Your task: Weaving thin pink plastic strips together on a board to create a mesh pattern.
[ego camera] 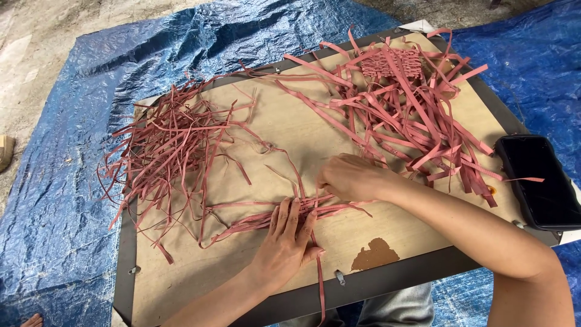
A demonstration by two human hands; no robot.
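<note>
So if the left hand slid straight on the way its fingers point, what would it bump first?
Probably the right hand, just past the flat pink strips under the left hand; depth is unclear.

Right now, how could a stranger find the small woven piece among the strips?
Look at the wooden board on the blue tarp. At its far right corner, on the loose wide pink strips, lies the woven patch, the only strips interlaced into a tight grid.

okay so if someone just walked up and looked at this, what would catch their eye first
Probably the pink strips: a thin tangled heap at the board's left and a wider heap at its right, with a small woven patch at the top. In the middle, the left hand presses a bundle of strips flat while the right hand touches its end. A blue tarp lies underneath.
</note>
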